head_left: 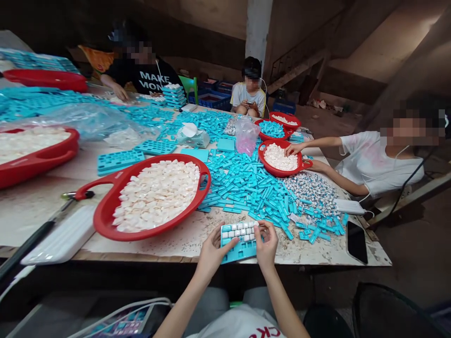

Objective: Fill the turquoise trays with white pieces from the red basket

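A small blue keyboard-like tray point(238, 252) is held at the table's near edge, tilted up toward me. White key-shaped pieces point(240, 232) fill its upper rows, while its lower slots are bare. My left hand point(212, 248) grips the left side, its thumb lying across the front. At the right side my right hand point(267, 242) is closed around the edge, thumb on the top right white pieces; whether it pinches a loose piece I cannot tell. Just left of the hands stands a red basin point(102, 225) heaped with white pieces point(158, 195).
Loose blue strips point(243, 183) cover the middle table. Further right are small patterned beads point(312, 190), a phone point(356, 241) and a co-worker's hand in a red basin point(278, 172). A white power bank-like box point(59, 237) and black rod point(31, 241) lie left. Two other people sit behind.
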The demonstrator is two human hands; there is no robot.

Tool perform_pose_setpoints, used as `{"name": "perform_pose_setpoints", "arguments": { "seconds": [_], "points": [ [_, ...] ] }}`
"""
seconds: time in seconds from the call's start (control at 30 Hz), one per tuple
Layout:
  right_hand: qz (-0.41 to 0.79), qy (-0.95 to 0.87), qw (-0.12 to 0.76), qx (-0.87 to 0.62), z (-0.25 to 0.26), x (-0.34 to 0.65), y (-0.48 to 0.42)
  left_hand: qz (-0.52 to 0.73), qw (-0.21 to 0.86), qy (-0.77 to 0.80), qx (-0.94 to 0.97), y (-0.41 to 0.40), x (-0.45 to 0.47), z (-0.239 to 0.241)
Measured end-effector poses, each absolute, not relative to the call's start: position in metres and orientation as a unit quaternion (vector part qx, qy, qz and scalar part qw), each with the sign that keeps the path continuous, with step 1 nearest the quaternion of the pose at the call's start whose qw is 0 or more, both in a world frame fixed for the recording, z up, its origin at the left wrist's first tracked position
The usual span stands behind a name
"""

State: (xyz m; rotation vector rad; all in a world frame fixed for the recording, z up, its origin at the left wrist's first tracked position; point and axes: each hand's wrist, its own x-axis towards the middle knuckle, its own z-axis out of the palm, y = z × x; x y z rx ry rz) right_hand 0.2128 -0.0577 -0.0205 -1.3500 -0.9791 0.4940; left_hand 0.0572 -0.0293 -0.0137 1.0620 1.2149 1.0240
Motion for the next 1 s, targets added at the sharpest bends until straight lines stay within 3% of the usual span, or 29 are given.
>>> {"name": "perform_pose_setpoints", "arguments": {
  "seconds": [0.27,0.5,1.0],
  "points": [
    [0.231,-0.436,0.672,-0.553,-0.02,0.213,-0.059,0.378,0.651,0.482,0.448,-0.026,0.047,0.001],
    [0.229,-0.534,0.619,-0.528,-0.018,0.213,-0.063,0.318,0.674,0.478,0.464,-0.018,0.042,0.013],
    [0.214,-0.561,0.608,-0.52,-0.012,0.213,-0.063,0.312,0.696,0.454,0.46,-0.021,0.039,0.004]
  ]
}}
